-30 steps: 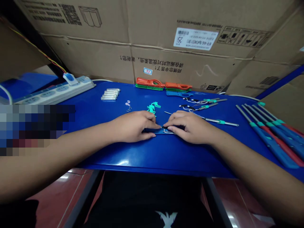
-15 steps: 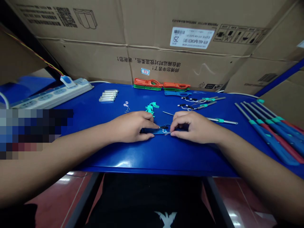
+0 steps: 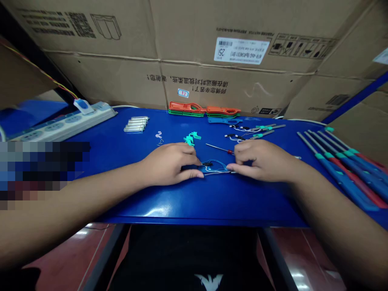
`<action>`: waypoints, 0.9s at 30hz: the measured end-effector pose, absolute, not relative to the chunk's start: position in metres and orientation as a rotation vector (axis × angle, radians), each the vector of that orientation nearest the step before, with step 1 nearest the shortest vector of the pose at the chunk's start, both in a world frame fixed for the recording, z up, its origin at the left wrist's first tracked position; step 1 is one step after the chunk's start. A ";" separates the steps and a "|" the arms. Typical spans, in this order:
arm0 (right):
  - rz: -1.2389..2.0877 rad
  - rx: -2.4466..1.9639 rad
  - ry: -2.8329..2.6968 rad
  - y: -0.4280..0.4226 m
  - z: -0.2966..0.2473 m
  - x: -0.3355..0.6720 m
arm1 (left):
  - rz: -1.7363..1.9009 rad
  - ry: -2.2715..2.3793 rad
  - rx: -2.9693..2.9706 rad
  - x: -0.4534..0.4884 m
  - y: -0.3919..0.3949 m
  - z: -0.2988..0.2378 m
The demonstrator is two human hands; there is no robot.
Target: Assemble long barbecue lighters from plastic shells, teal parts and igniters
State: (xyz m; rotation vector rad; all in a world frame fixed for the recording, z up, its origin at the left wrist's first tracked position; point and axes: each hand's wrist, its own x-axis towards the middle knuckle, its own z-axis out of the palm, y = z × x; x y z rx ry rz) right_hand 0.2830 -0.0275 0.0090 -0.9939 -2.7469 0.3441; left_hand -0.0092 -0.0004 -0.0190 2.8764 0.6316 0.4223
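A blue plastic lighter casing half [image 3: 222, 165] lies on the table between my hands. A black igniter piece [image 3: 207, 164] with thin white wires sits in it. My left hand [image 3: 177, 163] grips the casing's left end, thumb on the near side and fingers on the far side. My right hand [image 3: 259, 161] pinches at the casing's right end, where a bit of metal shows under the fingers. A thin grey strip [image 3: 214, 173] runs along the near edge. Just beyond the right fingers lies a screwdriver [image 3: 218, 148], its red handle partly hidden by that hand.
Green plastic clips [image 3: 190, 139], small screws [image 3: 160, 142] and clear tubes [image 3: 136, 124] lie beyond my left hand. Orange casings [image 3: 186, 107] are stacked at the cardboard. Wired metal rods [image 3: 263, 134] and long lighters [image 3: 342, 173] are to the right; a power strip [image 3: 63, 121] is left.
My right hand has shifted to the right along the casing, uncovering its looped end. It now covers most of the metal rod with the green collar. My left hand keeps its place.
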 end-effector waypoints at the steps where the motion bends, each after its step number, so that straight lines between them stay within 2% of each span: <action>1: 0.342 -1.046 -2.719 -0.027 0.009 0.283 | 0.450 0.654 2.875 -0.007 -0.001 -0.020; 7: 0.545 -0.961 -2.808 -0.029 0.008 0.282 | 0.509 0.717 2.785 0.000 -0.002 -0.027; 12: 0.491 -0.888 -2.822 -0.029 0.002 0.278 | 0.526 0.700 2.751 0.000 0.000 -0.028; 21: -0.019 -0.840 -2.926 -0.044 -0.010 0.278 | 0.559 0.513 2.750 0.000 0.006 -0.038; 27: 0.200 -0.852 -2.749 -0.049 -0.021 0.289 | 0.595 0.462 2.766 0.001 0.010 -0.040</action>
